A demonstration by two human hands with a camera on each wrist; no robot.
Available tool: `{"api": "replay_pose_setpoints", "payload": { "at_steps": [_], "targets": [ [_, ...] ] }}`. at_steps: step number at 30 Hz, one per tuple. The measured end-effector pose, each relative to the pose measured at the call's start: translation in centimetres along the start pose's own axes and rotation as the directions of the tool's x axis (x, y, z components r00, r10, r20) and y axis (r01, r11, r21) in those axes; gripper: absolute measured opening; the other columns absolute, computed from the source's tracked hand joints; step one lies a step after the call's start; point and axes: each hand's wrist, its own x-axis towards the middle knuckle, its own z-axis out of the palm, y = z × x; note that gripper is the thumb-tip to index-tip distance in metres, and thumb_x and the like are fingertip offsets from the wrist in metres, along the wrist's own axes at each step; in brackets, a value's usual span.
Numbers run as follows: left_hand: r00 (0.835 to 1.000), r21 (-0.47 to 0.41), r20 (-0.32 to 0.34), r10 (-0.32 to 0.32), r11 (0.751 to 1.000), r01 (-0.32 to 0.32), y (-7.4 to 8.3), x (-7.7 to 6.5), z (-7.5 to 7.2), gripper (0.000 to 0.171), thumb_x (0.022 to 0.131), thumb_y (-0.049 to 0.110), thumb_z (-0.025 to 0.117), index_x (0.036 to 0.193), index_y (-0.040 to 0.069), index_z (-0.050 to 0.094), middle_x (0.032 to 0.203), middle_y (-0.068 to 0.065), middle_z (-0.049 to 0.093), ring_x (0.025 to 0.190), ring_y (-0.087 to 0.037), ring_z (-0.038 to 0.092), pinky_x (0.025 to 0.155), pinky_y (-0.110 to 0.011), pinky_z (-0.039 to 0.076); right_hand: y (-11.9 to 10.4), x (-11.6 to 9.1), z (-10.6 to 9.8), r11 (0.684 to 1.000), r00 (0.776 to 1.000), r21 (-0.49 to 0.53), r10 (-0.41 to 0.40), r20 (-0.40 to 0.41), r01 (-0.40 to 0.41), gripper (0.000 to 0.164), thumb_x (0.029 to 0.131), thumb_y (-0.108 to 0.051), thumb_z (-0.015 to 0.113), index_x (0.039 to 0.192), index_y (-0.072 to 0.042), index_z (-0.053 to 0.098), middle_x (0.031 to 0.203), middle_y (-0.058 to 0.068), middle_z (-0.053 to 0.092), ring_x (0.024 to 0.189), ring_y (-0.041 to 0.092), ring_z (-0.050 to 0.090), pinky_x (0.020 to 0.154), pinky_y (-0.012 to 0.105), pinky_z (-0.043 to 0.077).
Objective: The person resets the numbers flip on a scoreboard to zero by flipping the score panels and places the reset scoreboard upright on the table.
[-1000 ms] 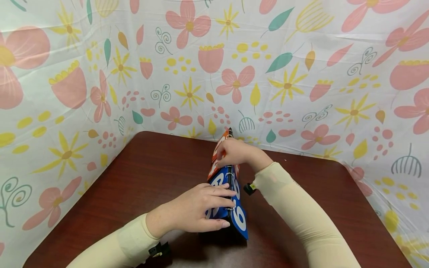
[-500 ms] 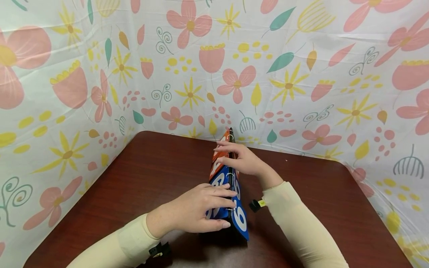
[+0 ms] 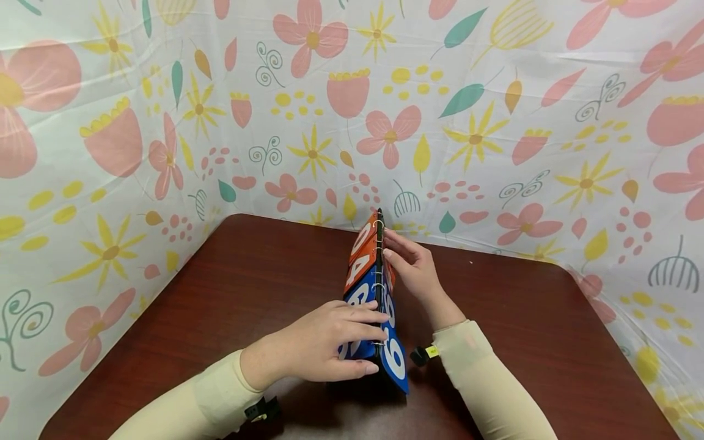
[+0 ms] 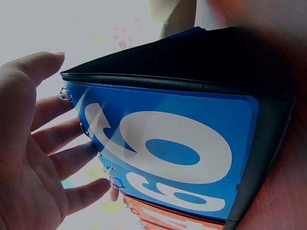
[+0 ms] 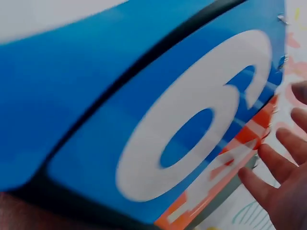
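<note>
Ideally, we'd rest our left hand (image 3: 330,339), fingers spread, lightly at eight o'clock of the scoreboard (image 4: 182,143) standing six-to-twelve on the table (image 3: 275,275), and let our right hand (image 3: 415,267), fingers apart at its one o'clock, ease the orange cards (image 5: 261,120) flat.

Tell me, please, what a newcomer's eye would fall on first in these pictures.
Probably the glossy blue cards with white digits, on the near half of a black tent-shaped flip stand on the dark red-brown table, with orange white-digit cards beyond. Next, perhaps, the left hand over the near ridge and the right hand at the far right side. Behind hangs white flower-printed cloth.
</note>
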Motion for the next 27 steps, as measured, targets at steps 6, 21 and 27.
{"api": "replay_pose_setpoints", "payload": {
  "at_steps": [6, 21, 27],
  "targets": [
    [1.000, 0.008, 0.023, -0.013, 1.000, 0.013, 0.1, 0.0, -0.1, 0.046, 0.101, 0.053, 0.058, 0.136, 0.025, 0.068, 0.152, 0.006, 0.057, 0.152, -0.016, 0.042, 0.116, -0.045, 0.044, 2.6, -0.5, -0.4, 0.988, 0.988, -0.005, 0.156, 0.009, -0.156, 0.050, 0.101, -0.014, 0.066, 0.149, -0.008, 0.054, 0.150, 0.018, 0.057, 0.138, 0.038, 0.056, 0.102, 0.021, 0.052],
    [0.999, 0.009, 0.025, -0.025, 1.000, 0.025, 0.3, 0.0, -0.2, 0.046, 0.101, 0.053, 0.058, 0.137, 0.027, 0.067, 0.154, 0.011, 0.054, 0.152, -0.016, 0.041, 0.117, -0.046, 0.044, 4.9, -1.4, -2.2, 0.914, 0.924, -0.137, 0.380, -0.034, -0.381, 0.041, 0.092, -0.040, 0.078, 0.124, -0.015, 0.071, 0.120, 0.011, 0.073, 0.107, 0.024, 0.065, 0.089, 0.031, 0.057],
    [0.999, 0.000, 0.023, -0.023, 1.000, 0.023, 0.3, 0.0, 0.0, 0.045, 0.101, 0.052, 0.058, 0.137, 0.026, 0.067, 0.153, 0.008, 0.056, 0.152, -0.017, 0.042, 0.116, -0.046, 0.044, 5.5, -1.5, -3.0, 0.867, 0.879, -0.141, 0.471, -0.080, -0.478, 0.034, 0.092, -0.039, 0.077, 0.102, -0.006, 0.073, 0.095, 0.006, 0.073, 0.084, 0.020, 0.065, 0.073, 0.027, 0.057]
  ]
}}
